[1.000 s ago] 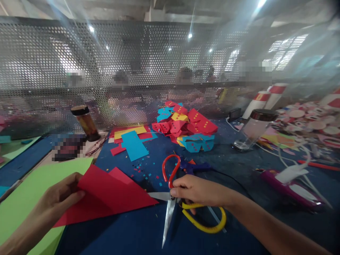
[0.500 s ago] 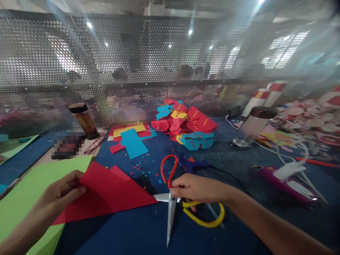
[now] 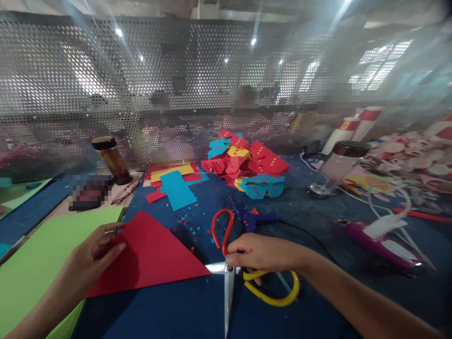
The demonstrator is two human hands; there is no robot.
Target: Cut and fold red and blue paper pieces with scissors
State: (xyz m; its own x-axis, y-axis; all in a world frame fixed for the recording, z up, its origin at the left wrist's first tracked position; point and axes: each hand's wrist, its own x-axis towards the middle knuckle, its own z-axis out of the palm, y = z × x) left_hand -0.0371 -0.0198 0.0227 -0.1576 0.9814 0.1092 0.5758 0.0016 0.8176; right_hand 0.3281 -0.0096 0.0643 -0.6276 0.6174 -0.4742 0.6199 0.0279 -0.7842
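Note:
My left hand (image 3: 97, 254) is at the left side of a red paper sheet (image 3: 155, 254), thumb on its face and the other fingers loosely bent by its edge. The sheet shows as a triangle with its pointed corner to the right. My right hand (image 3: 263, 252) grips scissors (image 3: 229, 292) near the pivot, with its fingertips partly hidden. The scissors are spread wide, with one red and one yellow handle loop. One blade points left and meets the paper's right corner; the other points down toward the front edge.
Light green sheets (image 3: 21, 263) lie left. Behind are cut paper pieces (image 3: 178, 190), a pile of folded dotted paper shapes (image 3: 243, 162) and a blue glue gun (image 3: 259, 219). Jars (image 3: 115, 162) stand left and right (image 3: 334, 172), near a purple device (image 3: 384, 247). A perforated screen (image 3: 197, 70) stands behind.
The red sheet's second upper corner no longer shows; it now appears as one triangle. My left hand has shifted slightly right, its fingers looser. The scissors have moved slightly down.

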